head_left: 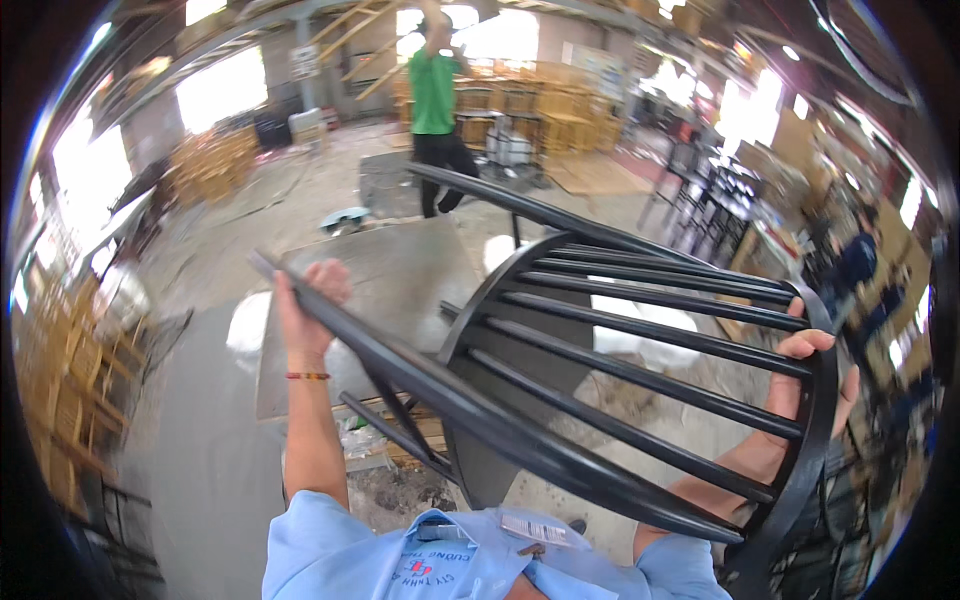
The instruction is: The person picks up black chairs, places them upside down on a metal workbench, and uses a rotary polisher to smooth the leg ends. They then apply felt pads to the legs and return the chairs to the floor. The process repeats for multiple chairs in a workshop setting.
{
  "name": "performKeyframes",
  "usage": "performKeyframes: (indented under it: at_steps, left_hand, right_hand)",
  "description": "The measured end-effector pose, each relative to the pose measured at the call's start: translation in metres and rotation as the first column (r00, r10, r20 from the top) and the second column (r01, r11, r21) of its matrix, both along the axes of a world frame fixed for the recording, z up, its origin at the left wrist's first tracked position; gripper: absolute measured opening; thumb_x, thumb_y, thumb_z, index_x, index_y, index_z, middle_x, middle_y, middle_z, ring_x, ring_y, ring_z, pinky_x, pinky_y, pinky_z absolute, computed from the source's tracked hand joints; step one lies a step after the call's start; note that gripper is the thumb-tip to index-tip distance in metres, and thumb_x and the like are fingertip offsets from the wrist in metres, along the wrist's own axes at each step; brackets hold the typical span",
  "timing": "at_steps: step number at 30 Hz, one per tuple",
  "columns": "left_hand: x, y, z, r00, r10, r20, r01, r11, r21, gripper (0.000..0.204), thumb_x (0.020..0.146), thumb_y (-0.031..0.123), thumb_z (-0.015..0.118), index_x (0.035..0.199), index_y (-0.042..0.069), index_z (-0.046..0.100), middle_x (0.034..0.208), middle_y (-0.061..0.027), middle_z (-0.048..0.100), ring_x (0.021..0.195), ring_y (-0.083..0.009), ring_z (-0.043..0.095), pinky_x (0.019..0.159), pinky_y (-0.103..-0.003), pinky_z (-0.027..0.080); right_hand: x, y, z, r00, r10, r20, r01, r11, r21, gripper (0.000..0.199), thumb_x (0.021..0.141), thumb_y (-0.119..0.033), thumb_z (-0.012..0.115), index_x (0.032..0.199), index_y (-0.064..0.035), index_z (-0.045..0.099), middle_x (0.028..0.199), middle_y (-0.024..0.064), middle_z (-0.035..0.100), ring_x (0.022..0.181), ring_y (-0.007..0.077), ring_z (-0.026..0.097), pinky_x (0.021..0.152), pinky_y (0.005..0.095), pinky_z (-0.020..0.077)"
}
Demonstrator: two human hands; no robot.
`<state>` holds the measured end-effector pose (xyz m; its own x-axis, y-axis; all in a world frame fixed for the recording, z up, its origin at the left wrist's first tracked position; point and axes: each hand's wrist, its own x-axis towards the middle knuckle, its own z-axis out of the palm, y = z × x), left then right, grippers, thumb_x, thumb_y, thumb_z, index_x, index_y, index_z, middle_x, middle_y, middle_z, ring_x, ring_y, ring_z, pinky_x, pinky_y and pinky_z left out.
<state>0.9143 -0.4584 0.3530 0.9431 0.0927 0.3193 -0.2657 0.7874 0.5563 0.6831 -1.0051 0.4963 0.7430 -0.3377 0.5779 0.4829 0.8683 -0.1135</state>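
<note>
I hold a black wooden chair (600,415) tilted on its side in front of my chest, off the floor. Its slatted back spreads toward the right, and a long post runs from its lower leg end at the left up to the curved top rail. My left hand (312,305) is closed around that leg near its tip, a beaded bracelet on the wrist. At the other end, my right hand (805,360) has its fingers wrapped over the top rail, between the slats. Part of the dark seat shows behind the slats.
Beneath the chair lies a flat grey board (385,270). A person in a green shirt (433,95) stands ahead with an arm raised. Stacks of wooden chairs (570,110) line the back, and more wooden frames (75,370) stand at the left. Black chairs (705,190) stand at the right.
</note>
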Motion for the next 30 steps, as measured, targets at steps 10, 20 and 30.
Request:
performKeyframes:
  at_steps: [10, 20, 30]
  left_hand:
    - [0.009, -0.255, 0.082, 0.942, -0.177, 0.286, 0.240, 0.949, -0.204, 0.016, 0.098, 0.011, 0.056, 0.091, 0.003, 0.044, 0.075, -0.0019, 0.042, 0.067, -0.0140, 0.048, 0.077, -0.030, 0.049]
    - [0.013, -0.645, 0.182, 0.730, -0.639, 0.241, 0.568, 0.764, 0.305, 0.015, 0.093, 0.007, 0.061, 0.086, 0.004, 0.048, 0.072, -0.0029, 0.049, 0.063, -0.0135, 0.050, 0.072, -0.033, 0.049]
    - [0.060, -0.835, 0.197, 0.517, -0.821, 0.241, 0.654, 0.561, 0.508, 0.014, 0.089, 0.011, 0.062, 0.078, 0.003, 0.058, 0.063, -0.0073, 0.060, 0.056, -0.0167, 0.063, 0.048, -0.026, 0.051]
  right_hand:
    - [-0.098, -0.211, -0.159, 0.626, -0.613, -0.482, 0.406, 0.784, -0.470, 0.068, 0.096, -0.047, 0.051, 0.134, 0.0084, 0.048, 0.108, 0.0210, 0.066, 0.067, 0.0186, 0.066, 0.050, 0.0260, 0.0517]
    - [-0.202, -0.289, -0.345, 0.038, -0.535, -0.844, 0.289, 0.814, -0.504, 0.032, 0.091, -0.032, 0.066, 0.111, -0.0067, 0.060, 0.076, 0.0039, 0.061, 0.055, 0.0128, 0.060, 0.049, 0.0252, 0.0495]
    - [-0.097, -0.344, -0.423, -0.098, -0.503, -0.859, 0.437, 0.753, -0.492, 0.027, 0.097, -0.036, 0.057, 0.111, -0.0134, 0.057, 0.076, 0.0029, 0.060, 0.055, 0.0110, 0.054, 0.049, 0.0242, 0.0463]
